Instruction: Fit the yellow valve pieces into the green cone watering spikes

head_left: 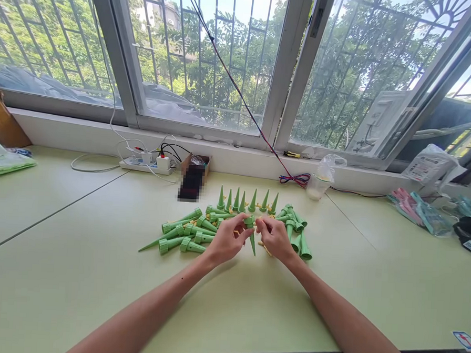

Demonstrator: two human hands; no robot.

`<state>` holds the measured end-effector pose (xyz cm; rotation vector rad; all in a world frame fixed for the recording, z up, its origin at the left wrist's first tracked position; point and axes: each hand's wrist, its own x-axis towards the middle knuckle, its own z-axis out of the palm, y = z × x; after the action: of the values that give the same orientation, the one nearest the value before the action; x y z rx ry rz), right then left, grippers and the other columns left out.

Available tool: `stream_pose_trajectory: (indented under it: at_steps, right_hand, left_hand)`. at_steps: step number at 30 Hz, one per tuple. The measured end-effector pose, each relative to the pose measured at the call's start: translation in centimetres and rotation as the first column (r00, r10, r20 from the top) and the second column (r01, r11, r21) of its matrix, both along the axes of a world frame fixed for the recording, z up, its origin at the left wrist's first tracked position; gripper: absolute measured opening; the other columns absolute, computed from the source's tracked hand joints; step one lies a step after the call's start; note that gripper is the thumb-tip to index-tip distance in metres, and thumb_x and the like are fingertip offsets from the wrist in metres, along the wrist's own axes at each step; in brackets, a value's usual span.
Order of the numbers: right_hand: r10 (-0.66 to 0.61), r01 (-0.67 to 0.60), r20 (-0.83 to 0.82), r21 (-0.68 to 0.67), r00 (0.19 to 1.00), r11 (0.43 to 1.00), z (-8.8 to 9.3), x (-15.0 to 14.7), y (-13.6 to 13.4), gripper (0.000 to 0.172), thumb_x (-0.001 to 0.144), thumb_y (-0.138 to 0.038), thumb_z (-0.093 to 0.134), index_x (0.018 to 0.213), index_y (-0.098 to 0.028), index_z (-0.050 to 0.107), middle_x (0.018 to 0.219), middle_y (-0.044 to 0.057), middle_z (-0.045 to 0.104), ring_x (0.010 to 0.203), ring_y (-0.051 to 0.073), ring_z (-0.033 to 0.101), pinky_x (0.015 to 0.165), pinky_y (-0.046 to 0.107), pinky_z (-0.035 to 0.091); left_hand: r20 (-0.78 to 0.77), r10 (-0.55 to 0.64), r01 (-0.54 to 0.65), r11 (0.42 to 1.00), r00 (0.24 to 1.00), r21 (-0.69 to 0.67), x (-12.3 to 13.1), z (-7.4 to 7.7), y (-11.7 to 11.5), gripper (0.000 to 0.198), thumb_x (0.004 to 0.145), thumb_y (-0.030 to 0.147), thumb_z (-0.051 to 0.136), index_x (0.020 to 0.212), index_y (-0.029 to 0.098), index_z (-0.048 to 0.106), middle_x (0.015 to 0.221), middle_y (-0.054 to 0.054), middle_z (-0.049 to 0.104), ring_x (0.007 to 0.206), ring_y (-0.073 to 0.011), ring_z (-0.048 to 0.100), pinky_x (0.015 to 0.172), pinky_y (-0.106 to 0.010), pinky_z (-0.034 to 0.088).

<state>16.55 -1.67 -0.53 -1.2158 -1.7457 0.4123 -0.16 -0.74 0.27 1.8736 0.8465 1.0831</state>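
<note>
Between the thumb and fingers of my left hand (pixel 227 242) is a green plastic plant-watering spike (pixel 252 244), its ribbed collar up and its point down. Beside the collar, my right hand (pixel 275 238) is closed in a pinch; whatever is in its fingertips is too small to make out. Several more green spikes (pixel 171 244) lie in a loose pile left of my hands. Hollow green cones (pixel 305 249) are heaped at the right. Behind my hands, several cones (pixel 252 201) stand in a row, points up. Small yellow pieces (pixel 264 247) lie scattered among them.
A power strip (pixel 131 164) with plugs and cables sits by the window wall, near a small box (pixel 204 169) and a blurred dark object (pixel 190 184). Farther right are a plastic cup (pixel 317 186) with a bag, coiled wires (pixel 296 178) and pink and teal packets (pixel 419 212).
</note>
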Motion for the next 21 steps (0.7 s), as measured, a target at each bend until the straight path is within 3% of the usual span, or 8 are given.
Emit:
stream_pose_trajectory:
  at_steps: [9, 17, 21]
  right_hand:
    - [0.063, -0.082, -0.163, -0.108, 0.985, 0.991, 0.15, -0.18, -0.28, 0.049, 0.094, -0.052, 0.04, 0.058, -0.02, 0.047, 0.043, -0.004, 0.043, 0.039, 0.01, 0.04, 0.043, 0.023, 0.033]
    - [0.123, -0.196, -0.335, -0.196, 0.934, 0.961, 0.45, -0.45, -0.3, 0.051, 0.089, -0.059, 0.046, 0.055, -0.021, 0.039, 0.042, -0.006, 0.037, 0.035, 0.008, 0.035, 0.037, 0.023, 0.028]
    - [0.134, -0.23, -0.401, -0.202, 0.906, 0.952, 0.01, -0.69, -0.06, 0.051, 0.09, -0.058, 0.045, 0.056, -0.021, 0.038, 0.041, -0.007, 0.036, 0.033, 0.007, 0.032, 0.035, 0.022, 0.027]
  left_hand:
    - [-0.034, 0.057, -0.052, 0.991, 0.998, 0.122, 0.14, 0.48, -0.66, 0.019, 0.083, 0.028, 0.059, 0.099, 0.021, 0.065, 0.065, 0.0, 0.059, 0.054, -0.0124, 0.051, 0.053, -0.022, 0.041]
    - [-0.002, 0.079, -0.076, 0.972, 0.997, 0.222, 0.17, 0.14, -0.65, 0.018, 0.084, 0.029, 0.058, 0.098, 0.022, 0.068, 0.081, -0.006, 0.065, 0.063, -0.0154, 0.053, 0.062, -0.026, 0.044]
    - [-0.014, 0.08, -0.077, 0.984, 0.997, 0.163, 0.12, 0.28, -0.53, 0.019, 0.083, 0.029, 0.06, 0.099, 0.021, 0.066, 0.071, -0.003, 0.062, 0.057, -0.0136, 0.052, 0.055, -0.024, 0.042]
